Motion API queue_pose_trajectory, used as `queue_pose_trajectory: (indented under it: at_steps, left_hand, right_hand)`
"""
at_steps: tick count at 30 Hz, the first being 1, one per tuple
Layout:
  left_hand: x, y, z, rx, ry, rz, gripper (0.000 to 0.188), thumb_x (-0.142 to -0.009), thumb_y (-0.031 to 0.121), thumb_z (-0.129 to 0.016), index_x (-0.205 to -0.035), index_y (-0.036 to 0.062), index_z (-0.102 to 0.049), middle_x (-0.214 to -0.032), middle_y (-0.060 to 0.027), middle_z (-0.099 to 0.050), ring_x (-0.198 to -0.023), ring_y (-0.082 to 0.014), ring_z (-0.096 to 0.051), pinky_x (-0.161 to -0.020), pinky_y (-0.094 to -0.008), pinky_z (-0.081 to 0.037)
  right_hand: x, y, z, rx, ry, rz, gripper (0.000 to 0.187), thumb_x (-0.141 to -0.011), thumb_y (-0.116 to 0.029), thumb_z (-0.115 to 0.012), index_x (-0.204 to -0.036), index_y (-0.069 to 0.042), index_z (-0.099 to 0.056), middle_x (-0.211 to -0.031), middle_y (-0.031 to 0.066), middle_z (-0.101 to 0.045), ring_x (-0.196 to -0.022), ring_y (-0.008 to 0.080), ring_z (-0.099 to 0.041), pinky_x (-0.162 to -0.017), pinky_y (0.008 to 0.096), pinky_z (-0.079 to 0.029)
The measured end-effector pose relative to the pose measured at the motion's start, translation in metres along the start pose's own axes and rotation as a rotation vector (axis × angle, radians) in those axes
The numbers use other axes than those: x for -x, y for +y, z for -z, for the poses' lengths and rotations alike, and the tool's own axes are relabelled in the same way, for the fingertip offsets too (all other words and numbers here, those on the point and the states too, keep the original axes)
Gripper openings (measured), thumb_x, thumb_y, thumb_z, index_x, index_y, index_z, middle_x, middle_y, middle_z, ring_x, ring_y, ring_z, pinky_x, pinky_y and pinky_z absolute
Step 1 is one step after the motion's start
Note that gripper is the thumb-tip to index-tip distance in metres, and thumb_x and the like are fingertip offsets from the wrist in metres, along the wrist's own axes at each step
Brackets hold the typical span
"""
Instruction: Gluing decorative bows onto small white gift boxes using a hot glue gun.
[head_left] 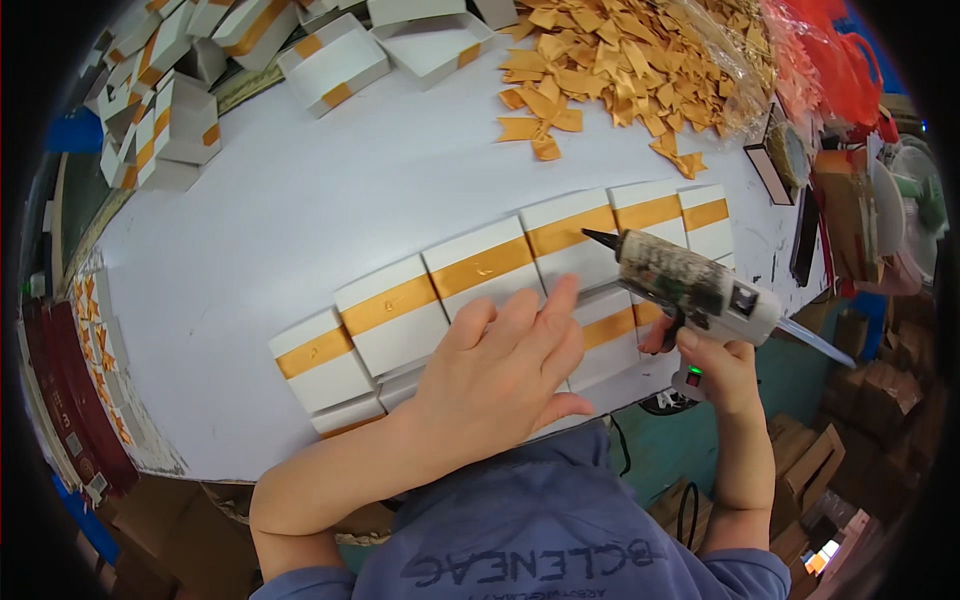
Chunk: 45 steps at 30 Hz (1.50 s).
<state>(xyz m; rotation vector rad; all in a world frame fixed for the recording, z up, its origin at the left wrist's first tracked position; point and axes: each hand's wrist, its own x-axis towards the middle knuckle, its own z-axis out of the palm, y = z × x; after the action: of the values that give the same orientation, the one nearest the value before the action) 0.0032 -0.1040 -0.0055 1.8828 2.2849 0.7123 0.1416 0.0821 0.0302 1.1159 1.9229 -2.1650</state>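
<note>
My right hand (728, 375) grips a white hot glue gun (690, 285), its barrel stained dark and a clear glue stick poking out behind. The black nozzle (600, 238) points left, over the gold ribbon band of a white box (560, 208) in the middle of a row. Resting across the near boxes, my left hand (505, 370) is open with its fingers apart and holds nothing. Small shiny glue marks show on the ribbon of the boxes farther left, such as this box (480, 268). A nearer row of banded boxes (605, 335) is partly hidden beneath my hands.
Loose gold bows (640, 70) lie heaped at the far side, partly in clear plastic. White box parts with gold bands (335, 65) pile up at the far left. Finished-looking boxes with bows (100, 350) line the left edge. A red plastic bag (825, 60) sits far right.
</note>
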Motion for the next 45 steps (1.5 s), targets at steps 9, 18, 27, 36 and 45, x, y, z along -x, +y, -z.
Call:
queue_pose_trajectory:
  at_steps: [9,18,27,36,45]
  left_hand:
    - [-0.023,0.008,-0.004,-0.141,-0.113,-0.03,0.055,-0.062,0.053,-0.063,-0.092,0.0078,-0.057,-0.12,-0.0114,-0.051,-0.092,-0.0209,-0.044,-0.08,-0.0336,-0.03]
    - [-0.065,0.017,-0.029,-0.104,-0.114,-0.181,0.057,-0.061,0.054,-0.062,-0.092,0.0078,-0.054,-0.117,-0.0127,-0.051,-0.088,-0.0207,-0.044,-0.077,-0.032,-0.031]
    - [-0.101,0.031,-0.043,0.118,-0.093,-0.23,0.06,-0.059,0.054,-0.065,-0.094,0.0067,-0.053,-0.115,-0.0128,-0.051,-0.09,-0.0209,-0.044,-0.077,-0.0325,-0.032]
    - [-0.111,0.042,-0.054,-0.08,-0.131,-0.279,0.062,-0.057,0.054,-0.066,-0.093,0.006,-0.053,-0.115,-0.014,-0.05,-0.091,-0.0209,-0.042,-0.077,-0.0317,-0.032]
    - [-0.027,0.049,-0.012,0.184,-0.019,-0.29,0.043,-0.071,0.047,-0.061,-0.083,0.0054,-0.058,-0.104,-0.0115,-0.059,-0.078,-0.0208,-0.049,-0.063,-0.0308,-0.037]
  right_hand:
    - [0.009,-0.004,0.025,-0.152,-0.007,0.03,0.032,-0.075,-0.009,-0.063,-0.105,0.0,-0.056,-0.087,0.0107,-0.063,-0.084,0.0176,-0.06,-0.071,0.0276,-0.047]
    - [0.0,0.013,0.05,0.012,0.132,0.03,0.023,-0.08,-0.009,-0.064,-0.1,-0.002,-0.055,-0.084,0.0029,-0.058,-0.076,0.0091,-0.054,-0.066,0.0238,-0.044]
    - [0.015,0.016,0.084,-0.029,0.261,0.129,0.029,-0.078,-0.022,-0.059,-0.096,0.0,-0.059,-0.084,0.0092,-0.064,-0.078,0.0142,-0.058,-0.067,0.0262,-0.045]
    - [0.017,0.019,0.081,0.205,0.464,0.124,0.02,-0.08,-0.017,-0.059,-0.089,0.001,-0.057,-0.07,0.004,-0.058,-0.063,0.009,-0.053,-0.053,0.0238,-0.042]
    - [0.04,0.036,0.053,-0.713,-0.018,0.397,0.043,-0.081,-0.042,-0.053,-0.096,-0.002,-0.045,-0.077,0.0123,-0.054,-0.075,0.0288,-0.057,-0.068,0.0386,-0.046]
